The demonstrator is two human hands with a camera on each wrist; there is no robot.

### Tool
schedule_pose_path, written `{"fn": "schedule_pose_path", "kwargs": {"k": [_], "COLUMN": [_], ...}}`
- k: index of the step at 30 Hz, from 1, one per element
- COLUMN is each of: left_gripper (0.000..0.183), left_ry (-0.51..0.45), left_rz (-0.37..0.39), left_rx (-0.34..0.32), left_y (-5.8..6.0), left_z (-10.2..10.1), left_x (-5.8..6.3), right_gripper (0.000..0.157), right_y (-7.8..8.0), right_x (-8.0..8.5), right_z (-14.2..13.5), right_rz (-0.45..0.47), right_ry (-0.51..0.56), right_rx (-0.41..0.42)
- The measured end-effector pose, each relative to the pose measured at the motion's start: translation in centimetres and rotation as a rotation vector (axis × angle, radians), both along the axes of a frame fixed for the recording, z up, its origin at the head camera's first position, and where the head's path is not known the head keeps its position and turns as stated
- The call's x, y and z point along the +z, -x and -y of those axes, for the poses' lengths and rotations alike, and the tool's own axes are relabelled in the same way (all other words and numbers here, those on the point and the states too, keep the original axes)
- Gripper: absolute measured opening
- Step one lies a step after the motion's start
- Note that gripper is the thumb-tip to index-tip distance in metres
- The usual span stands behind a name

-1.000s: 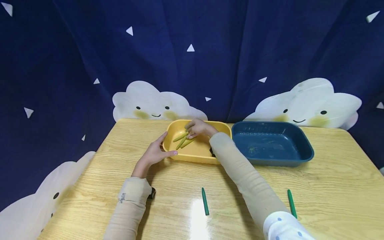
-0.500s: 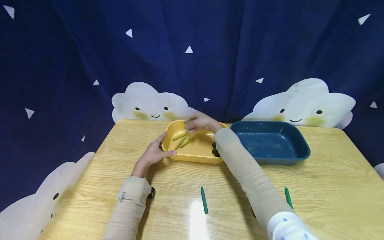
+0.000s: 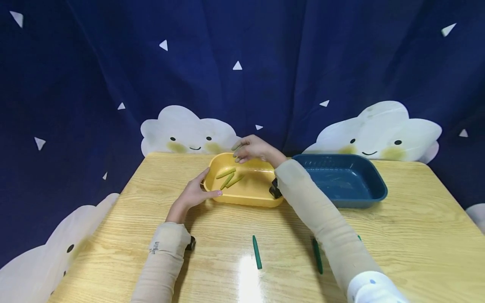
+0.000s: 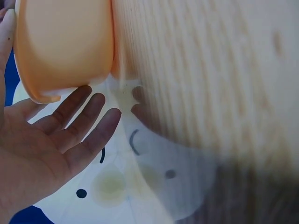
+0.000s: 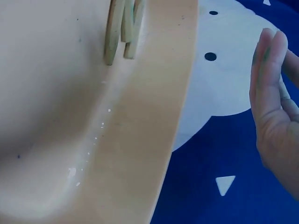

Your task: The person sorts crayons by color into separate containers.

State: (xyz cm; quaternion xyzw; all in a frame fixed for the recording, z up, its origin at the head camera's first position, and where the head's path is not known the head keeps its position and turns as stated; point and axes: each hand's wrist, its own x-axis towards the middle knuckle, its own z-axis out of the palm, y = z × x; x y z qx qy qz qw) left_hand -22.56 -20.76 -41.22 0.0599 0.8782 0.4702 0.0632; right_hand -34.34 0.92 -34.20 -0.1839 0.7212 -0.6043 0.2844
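Yellow plastic makes up the tray (image 3: 246,200) where the work sits: three yellow crayons (image 3: 225,173) lie inside it toward its left end, close together and at angles to one another. The left hand (image 3: 191,194) steadies that end, its grip spread, the thumb against the near wall and the forefinger along the end wall. The right hand (image 3: 255,149) hangs above the far side of the tray, apart from the crayons; its grip is slack, fingers gently bent, with nothing visible between them, and a green smear marks one finger.

The step in hand looks like setting crayons out by colour, with the yellow ones in place and the right hand freed. The blue tray (image 3: 345,179) stands just beside the yellow one, to its right. On the bare desk (image 3: 212,277) nearer the person lie one green crayon (image 3: 257,252) and a second dark green crayon (image 3: 317,256) beside the right sleeve (image 3: 327,223), which mostly hides another green tip (image 3: 359,237).

The next move seems to call for the right hand to come back over the desk and pinch a green crayon, probably for the blue tray, while the left hand can let go.
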Motion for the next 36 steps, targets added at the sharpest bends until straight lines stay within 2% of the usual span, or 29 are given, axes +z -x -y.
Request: {"fn": "schedule_pose_path", "kwargs": {"k": [11, 19, 28, 36], "left_gripper": [0.096, 0.098, 0.102, 0.100], "left_ry": [-0.014, -0.030, 0.000, 0.011], "left_rz": [0.005, 0.009, 0.009, 0.006], "left_rx": [0.000, -0.002, 0.016, 0.004], "left_y": [-0.3, -0.4, -0.3, -0.3], "left_z": [-0.1, -0.3, -0.3, -0.2], "left_x": [-0.2, -0.2, 0.0, 0.1], "right_gripper": [0.037, 0.031, 0.031, 0.032], "right_y": [-2.5, -4.3, -6.0, -7.8], "right_x": [1.5, 2.1, 3.3, 4.2], "right_z": [-1.4, -3.2, -6.6, -10.5], "right_rz": [-0.050, -0.091, -0.152, -0.165], "right_ry": [0.038, 0.052, 0.084, 0.110], "right_rx": [-0.031, -0.036, -0.004, -0.036]}}
